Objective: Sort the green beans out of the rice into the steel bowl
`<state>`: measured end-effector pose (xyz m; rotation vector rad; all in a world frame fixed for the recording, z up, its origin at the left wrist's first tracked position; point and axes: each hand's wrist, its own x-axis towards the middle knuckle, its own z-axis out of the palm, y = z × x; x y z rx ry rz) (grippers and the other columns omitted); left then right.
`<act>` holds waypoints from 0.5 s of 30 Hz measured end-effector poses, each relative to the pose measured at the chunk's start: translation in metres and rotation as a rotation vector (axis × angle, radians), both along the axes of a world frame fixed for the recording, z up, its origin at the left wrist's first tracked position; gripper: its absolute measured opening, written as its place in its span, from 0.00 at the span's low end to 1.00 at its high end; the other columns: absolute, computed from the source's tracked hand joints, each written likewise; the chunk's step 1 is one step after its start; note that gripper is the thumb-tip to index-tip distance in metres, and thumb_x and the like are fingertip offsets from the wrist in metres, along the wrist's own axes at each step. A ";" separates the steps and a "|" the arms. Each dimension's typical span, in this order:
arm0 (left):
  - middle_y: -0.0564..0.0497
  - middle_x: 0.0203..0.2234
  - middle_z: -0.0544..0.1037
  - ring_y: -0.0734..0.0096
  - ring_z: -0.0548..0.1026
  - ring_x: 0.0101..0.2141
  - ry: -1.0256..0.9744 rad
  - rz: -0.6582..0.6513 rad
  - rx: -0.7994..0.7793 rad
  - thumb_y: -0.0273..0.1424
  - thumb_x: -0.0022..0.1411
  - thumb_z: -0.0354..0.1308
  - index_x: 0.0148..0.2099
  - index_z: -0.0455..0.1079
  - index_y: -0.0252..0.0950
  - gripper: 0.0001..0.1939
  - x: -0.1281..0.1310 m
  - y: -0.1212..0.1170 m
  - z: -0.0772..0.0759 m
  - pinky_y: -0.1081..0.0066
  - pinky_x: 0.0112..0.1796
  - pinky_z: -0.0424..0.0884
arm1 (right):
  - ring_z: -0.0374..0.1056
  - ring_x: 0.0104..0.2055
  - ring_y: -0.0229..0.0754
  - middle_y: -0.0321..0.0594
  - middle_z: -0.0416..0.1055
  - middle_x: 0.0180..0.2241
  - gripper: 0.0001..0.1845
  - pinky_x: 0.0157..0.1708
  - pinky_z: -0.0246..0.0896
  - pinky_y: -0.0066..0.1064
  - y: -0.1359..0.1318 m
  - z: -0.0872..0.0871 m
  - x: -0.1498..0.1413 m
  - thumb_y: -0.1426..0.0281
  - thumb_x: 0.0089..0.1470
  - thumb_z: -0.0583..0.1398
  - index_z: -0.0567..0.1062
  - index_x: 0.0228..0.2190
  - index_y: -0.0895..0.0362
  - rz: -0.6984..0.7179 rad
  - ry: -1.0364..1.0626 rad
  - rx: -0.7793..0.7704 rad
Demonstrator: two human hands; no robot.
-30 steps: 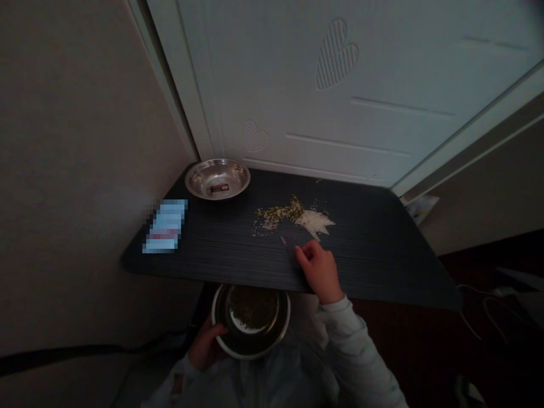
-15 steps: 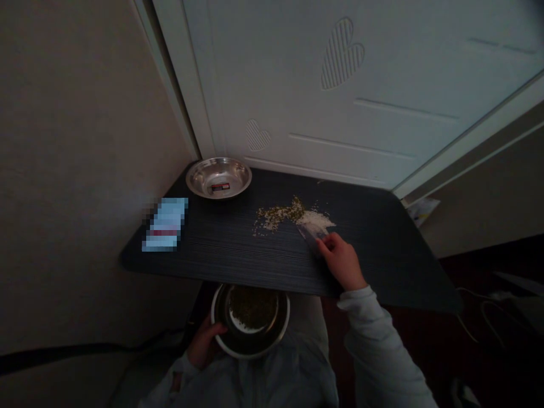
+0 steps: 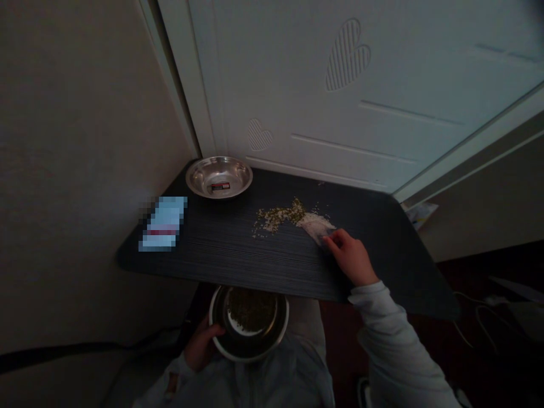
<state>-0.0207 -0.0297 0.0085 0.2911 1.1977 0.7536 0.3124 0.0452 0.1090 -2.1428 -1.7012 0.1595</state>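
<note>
Head view. Your right hand [image 3: 356, 262]: fingers [image 3: 340, 236] nearly closed, pinching the thin, clear plastic piece [image 3: 317, 232] at its 4 o'clock end, against loose white grains [image 3: 313, 217] on the dark, streaked counter [image 3: 382, 243]. Judged light, flexible, possibly slippery; pinch that end gently. Your left hand [image 3: 200, 343]: fingers part-curled, thumb over the rim at 9 o'clock on the round, silvery metal bowl [image 3: 249, 359], near the counter's front edge. Judged stiff, smooth, weighted by dark green grains [image 3: 251, 309]; grip rim and wall, level.
</note>
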 end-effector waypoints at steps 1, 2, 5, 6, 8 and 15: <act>0.47 0.32 0.82 0.49 0.76 0.40 -0.001 -0.002 -0.004 0.23 0.35 0.58 0.45 0.72 0.36 0.28 0.000 0.000 0.000 0.59 0.39 0.69 | 0.65 0.23 0.40 0.36 0.69 0.21 0.14 0.24 0.51 0.28 0.000 0.000 0.001 0.58 0.52 0.53 0.67 0.25 0.55 0.006 0.000 0.000; 0.47 0.32 0.82 0.49 0.76 0.40 0.000 -0.004 -0.008 0.23 0.35 0.58 0.44 0.72 0.36 0.28 0.000 0.000 0.000 0.59 0.38 0.69 | 0.65 0.22 0.40 0.36 0.69 0.21 0.14 0.24 0.51 0.28 0.000 0.000 0.003 0.58 0.52 0.53 0.67 0.25 0.55 0.011 -0.002 0.001; 0.48 0.31 0.82 0.50 0.76 0.40 0.023 -0.003 -0.008 0.23 0.35 0.58 0.46 0.72 0.36 0.29 0.000 0.001 -0.001 0.59 0.38 0.69 | 0.65 0.22 0.39 0.37 0.71 0.22 0.13 0.24 0.51 0.28 0.003 0.000 0.010 0.59 0.52 0.54 0.69 0.26 0.55 0.035 -0.011 0.003; 0.48 0.31 0.82 0.50 0.75 0.40 0.032 -0.001 -0.005 0.22 0.35 0.58 0.46 0.71 0.36 0.30 0.000 0.001 -0.002 0.60 0.38 0.69 | 0.65 0.22 0.39 0.37 0.71 0.23 0.13 0.24 0.52 0.28 0.005 0.000 0.014 0.59 0.52 0.54 0.69 0.26 0.55 0.051 -0.012 0.004; 0.48 0.31 0.82 0.51 0.75 0.40 0.033 0.003 -0.004 0.23 0.34 0.57 0.47 0.71 0.35 0.31 0.000 0.001 -0.003 0.60 0.38 0.69 | 0.66 0.23 0.39 0.38 0.72 0.24 0.13 0.25 0.53 0.28 0.009 -0.001 0.021 0.59 0.52 0.54 0.70 0.27 0.55 0.089 -0.013 0.004; 0.47 0.31 0.81 0.50 0.76 0.39 0.019 0.030 0.001 0.23 0.34 0.58 0.46 0.72 0.34 0.30 -0.001 0.001 -0.007 0.59 0.40 0.69 | 0.67 0.23 0.39 0.38 0.74 0.25 0.12 0.24 0.55 0.28 0.026 -0.002 0.041 0.59 0.52 0.55 0.72 0.28 0.55 0.176 -0.037 0.024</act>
